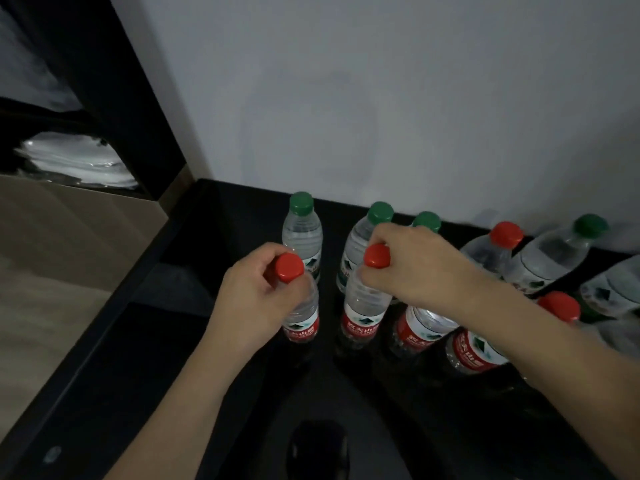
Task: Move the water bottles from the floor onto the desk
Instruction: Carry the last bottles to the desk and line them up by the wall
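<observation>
Nearest you: one dark rounded object [318,445] lying on the black tabletop [398,427], low in the view; what it is cannot be told.

Your left hand [256,292]: fingers curled round the neck of a red-capped bottle [301,320], just under its cap. That bottle stands upright at the left end of the front row, its base on the tabletop.

Your right hand [408,268]: fingers pinching the neck of a second red-capped bottle [363,306], just right of the first and apart from it, also upright on the tabletop.

Front row, continuing right: two more red-labelled bottles [422,330], partly hidden under your right forearm, one with its red cap showing.

Back row, near the pale wall [381,98]: three green-capped bottles [302,230] standing upright, the third mostly hidden behind your right hand. Further right, one red-capped bottle at the back [491,247] and one more green-capped bottle [554,251]. At the right edge, more bottles, blurred and cut off.

Left of the tabletop: wood-toned floor [52,289] below, and a black frame [104,81] running up beside the wall.
</observation>
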`<state>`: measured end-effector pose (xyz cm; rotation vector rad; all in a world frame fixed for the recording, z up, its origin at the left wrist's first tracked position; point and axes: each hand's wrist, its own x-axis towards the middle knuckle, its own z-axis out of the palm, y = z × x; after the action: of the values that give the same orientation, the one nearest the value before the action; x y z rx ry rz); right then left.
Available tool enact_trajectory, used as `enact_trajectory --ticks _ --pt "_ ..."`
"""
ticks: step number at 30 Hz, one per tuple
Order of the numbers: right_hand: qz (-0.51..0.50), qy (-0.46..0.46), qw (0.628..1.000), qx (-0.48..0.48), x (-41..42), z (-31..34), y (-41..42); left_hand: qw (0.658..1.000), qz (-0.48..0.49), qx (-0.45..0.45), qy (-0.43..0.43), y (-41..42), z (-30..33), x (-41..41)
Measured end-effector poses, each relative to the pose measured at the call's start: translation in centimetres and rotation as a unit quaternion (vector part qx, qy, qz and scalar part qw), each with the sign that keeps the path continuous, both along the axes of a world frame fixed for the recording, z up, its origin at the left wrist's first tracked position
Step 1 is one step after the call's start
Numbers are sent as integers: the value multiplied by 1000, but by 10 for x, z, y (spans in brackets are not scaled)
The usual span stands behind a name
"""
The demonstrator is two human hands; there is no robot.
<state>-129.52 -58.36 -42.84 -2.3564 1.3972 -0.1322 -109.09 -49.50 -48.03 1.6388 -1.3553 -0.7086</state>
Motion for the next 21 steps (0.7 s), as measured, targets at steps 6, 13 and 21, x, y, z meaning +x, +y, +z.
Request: enact_trajectory --ticks 6,13,21 --pt "65 77 995 -8 8 13 -3 996 19 -75 -38 -1 -15 -7" --pt "63 139 986 -69 10 6 2 991 47 -103 -77 -9 -17 -16" --pt "59 40 993 -92 -14 -6 29 989 77 -72 -107 1 -13 -24"
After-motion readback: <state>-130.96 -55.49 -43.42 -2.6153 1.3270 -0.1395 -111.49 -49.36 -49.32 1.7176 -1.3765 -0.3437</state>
